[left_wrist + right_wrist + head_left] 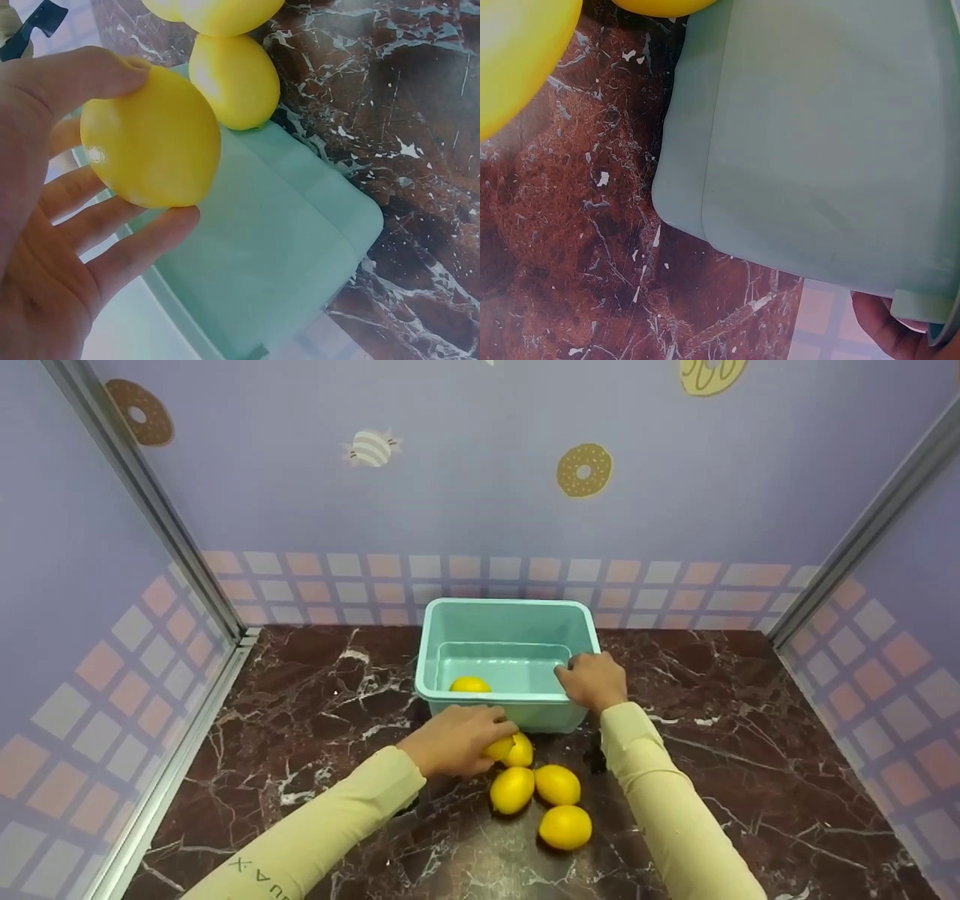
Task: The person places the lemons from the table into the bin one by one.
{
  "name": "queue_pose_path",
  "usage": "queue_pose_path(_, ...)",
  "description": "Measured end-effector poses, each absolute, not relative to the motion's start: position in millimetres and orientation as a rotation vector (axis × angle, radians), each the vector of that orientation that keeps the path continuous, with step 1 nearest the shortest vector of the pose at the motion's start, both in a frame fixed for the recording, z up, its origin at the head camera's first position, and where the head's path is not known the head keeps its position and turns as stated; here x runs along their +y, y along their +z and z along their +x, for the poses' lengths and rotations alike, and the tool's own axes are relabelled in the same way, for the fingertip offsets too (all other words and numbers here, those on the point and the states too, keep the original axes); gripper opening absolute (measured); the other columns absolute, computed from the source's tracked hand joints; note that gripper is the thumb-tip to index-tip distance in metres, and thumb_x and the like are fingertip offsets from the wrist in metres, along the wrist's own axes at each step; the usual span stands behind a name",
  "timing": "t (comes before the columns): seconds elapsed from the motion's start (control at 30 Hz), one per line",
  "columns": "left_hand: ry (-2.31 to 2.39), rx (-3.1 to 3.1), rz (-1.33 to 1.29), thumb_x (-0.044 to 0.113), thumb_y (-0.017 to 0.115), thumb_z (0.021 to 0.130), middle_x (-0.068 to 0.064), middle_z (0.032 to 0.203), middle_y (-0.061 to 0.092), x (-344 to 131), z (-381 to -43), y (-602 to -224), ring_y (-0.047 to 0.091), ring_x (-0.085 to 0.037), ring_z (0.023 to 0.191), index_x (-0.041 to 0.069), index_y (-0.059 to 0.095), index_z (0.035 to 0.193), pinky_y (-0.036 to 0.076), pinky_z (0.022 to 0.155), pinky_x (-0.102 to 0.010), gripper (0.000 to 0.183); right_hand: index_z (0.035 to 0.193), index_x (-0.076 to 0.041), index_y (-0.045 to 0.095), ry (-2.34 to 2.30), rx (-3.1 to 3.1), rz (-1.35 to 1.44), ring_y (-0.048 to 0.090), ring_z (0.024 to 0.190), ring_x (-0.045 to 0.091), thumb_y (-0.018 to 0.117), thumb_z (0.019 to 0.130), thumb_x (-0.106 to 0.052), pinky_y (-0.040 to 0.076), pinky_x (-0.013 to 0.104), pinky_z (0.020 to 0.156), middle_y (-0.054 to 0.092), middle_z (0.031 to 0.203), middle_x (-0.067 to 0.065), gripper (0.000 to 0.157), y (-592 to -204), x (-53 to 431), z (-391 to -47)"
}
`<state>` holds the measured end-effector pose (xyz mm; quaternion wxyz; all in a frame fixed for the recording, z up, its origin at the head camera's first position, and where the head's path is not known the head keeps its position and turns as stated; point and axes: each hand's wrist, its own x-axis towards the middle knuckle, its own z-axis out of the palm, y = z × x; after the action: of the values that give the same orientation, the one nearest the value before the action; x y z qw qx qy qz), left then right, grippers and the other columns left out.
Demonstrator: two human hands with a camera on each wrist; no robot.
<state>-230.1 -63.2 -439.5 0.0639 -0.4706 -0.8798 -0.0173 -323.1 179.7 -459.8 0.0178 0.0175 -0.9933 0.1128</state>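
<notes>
Lemon (154, 139): pinched in left grip (459, 741), before bin (517, 698) near tabletop (750, 780) back edge. Right grip (596, 680): clasping bin's right rim. Risk: smooth skin could slip loose, lemon rolling toward front edge.

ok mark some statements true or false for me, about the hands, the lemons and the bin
1. The left hand holds a lemon. True.
2. Three lemons lie inside the turquoise bin. False: only one lemon shows in there.
3. The right hand grips the bin's rim. True.
4. The bin is upside down. False: its opening faces up.
5. Four lemons lie on the marbled tabletop. True.
</notes>
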Motion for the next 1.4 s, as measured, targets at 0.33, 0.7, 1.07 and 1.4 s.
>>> queue_pose_path(0.33, -0.050, -2.611, -1.429, 0.029, 0.070, 0.074, 0.002, 0.104, 0.056, -64.4, -228.7, -429.2, 0.056, -0.014, 0.086, 0.020, 0.056, 0.115, 0.050, 0.073, -0.030, 0.045, 0.088, -0.009, 0.069, 0.365, -3.091, 0.050, 0.056, 0.100, 0.038, 0.039, 0.087, -0.048, 0.046, 0.055, 0.080, 0.066, 0.101, 0.016, 0.049, -460.5, 180.4, -323.8)
queue_pose_path(0.7, -0.034, -2.598, -1.395, 0.027, 0.068, 0.073, 0.000, 0.111, 0.056, -60.6, -236.6, -405.6, 0.056, -0.016, 0.086, 0.021, 0.054, 0.119, 0.051, 0.069, -0.031, 0.048, 0.084, -0.009, 0.069, 0.342, -3.079, 0.066, 0.058, 0.097, 0.039, 0.040, 0.087, -0.047, 0.047, 0.055, 0.076, 0.066, 0.098, 0.017, 0.049, -460.2, 179.6, -322.9)
queue_pose_path(1.07, -0.037, -2.562, -1.391, 0.026, 0.069, 0.074, 0.000, 0.110, 0.055, -56.2, -242.6, -396.5, 0.055, -0.016, 0.085, 0.020, 0.054, 0.115, 0.050, 0.065, -0.029, 0.044, 0.081, -0.009, 0.068, 0.341, -3.075, 0.074, 0.057, 0.095, 0.039, 0.039, 0.087, -0.049, 0.047, 0.054, 0.075, 0.066, 0.096, 0.017, 0.049, -461.3, 179.1, -322.8)
queue_pose_path(1.4, -0.003, -2.620, -1.367, 0.028, 0.068, 0.075, 0.000, 0.111, 0.055, -51.6, -248.4, -390.8, 0.056, -0.016, 0.089, 0.020, 0.053, 0.120, 0.052, 0.068, -0.032, 0.049, 0.072, -0.011, 0.064, 0.353, -3.078, 0.078, 0.057, 0.093, 0.039, 0.040, 0.087, -0.047, 0.047, 0.055, 0.073, 0.066, 0.094, 0.017, 0.047, -460.5, 180.5, -322.1)
